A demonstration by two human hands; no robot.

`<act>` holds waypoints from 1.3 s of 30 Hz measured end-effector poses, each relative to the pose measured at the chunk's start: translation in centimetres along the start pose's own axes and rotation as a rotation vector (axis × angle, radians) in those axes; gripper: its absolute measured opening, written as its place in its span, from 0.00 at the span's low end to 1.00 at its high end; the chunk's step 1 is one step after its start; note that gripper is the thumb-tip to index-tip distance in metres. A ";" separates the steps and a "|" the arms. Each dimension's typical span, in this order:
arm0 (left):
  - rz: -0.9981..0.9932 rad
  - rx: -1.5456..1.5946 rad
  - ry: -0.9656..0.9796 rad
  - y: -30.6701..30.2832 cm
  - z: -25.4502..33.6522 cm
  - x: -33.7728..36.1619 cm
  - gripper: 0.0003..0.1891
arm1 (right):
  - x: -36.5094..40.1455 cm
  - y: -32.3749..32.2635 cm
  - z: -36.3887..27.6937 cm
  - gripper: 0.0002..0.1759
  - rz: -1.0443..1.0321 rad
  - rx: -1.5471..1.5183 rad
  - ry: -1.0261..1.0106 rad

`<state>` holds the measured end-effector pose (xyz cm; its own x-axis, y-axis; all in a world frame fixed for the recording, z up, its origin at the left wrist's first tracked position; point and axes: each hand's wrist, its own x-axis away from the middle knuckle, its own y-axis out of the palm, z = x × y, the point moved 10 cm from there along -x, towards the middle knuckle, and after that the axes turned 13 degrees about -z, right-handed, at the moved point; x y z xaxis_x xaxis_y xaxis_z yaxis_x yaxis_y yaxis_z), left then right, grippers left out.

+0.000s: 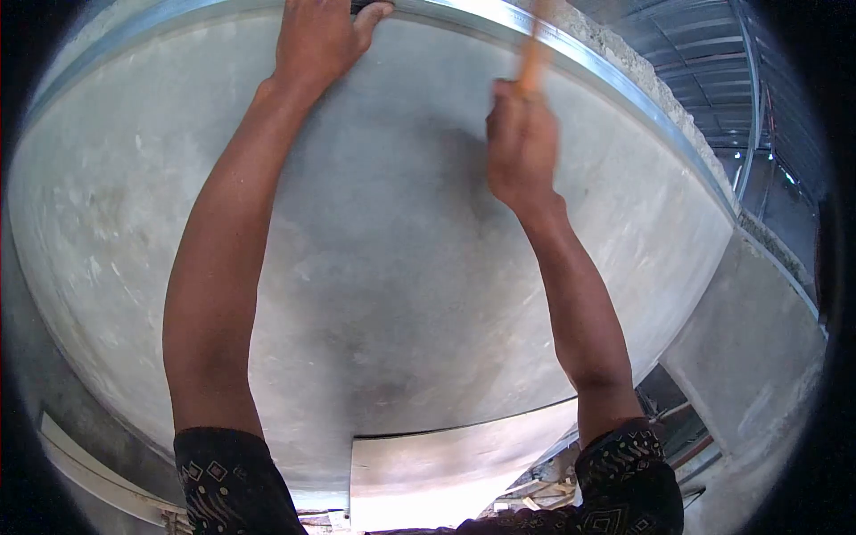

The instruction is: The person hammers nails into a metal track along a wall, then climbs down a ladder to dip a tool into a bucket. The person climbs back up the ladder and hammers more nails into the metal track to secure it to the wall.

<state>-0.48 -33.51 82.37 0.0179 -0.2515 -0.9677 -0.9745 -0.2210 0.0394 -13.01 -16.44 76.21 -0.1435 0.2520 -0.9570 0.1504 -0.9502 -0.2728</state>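
Metal strip (617, 82) along the top of the wall (401, 267), board (446, 459) lower down, roof (700, 76) beyond, right

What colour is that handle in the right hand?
The handle is orange, blurry, best in head view.

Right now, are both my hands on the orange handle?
No, only your right hand grips the orange handle; your left hand is apart from it, up by the metal strip.

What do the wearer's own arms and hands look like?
The left hand and the blurred right hand wear no gloves, and no watch or bracelet shows. The black left sleeve and right sleeve are short, printed with pale diamonds and wavy marks.
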 end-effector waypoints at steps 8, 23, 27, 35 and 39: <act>-0.008 0.020 0.016 -0.4 0.0 -0.1 0.35 | -0.2 1.1 0.1 0.22 -0.164 0.188 0.100; 0.098 -0.048 0.091 -0.9 1.5 -0.4 0.29 | -1.0 1.8 1.8 0.21 -0.316 0.318 0.297; 0.124 -0.094 0.072 -0.8 2.0 -0.5 0.28 | -0.4 0.2 -0.4 0.22 -0.195 0.171 0.192; 0.131 -0.050 0.018 -1.0 2.2 -0.7 0.25 | -1.0 2.1 2.1 0.23 -0.289 0.269 0.255; 0.112 -0.061 0.006 -0.9 2.1 -0.6 0.23 | -0.4 1.6 0.3 0.24 -0.236 0.163 0.227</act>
<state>-0.06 -31.20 82.41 -0.0891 -0.2836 -0.9548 -0.9551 -0.2477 0.1627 -13.04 -18.07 76.16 0.0681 0.4844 -0.8722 -0.0215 -0.8733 -0.4867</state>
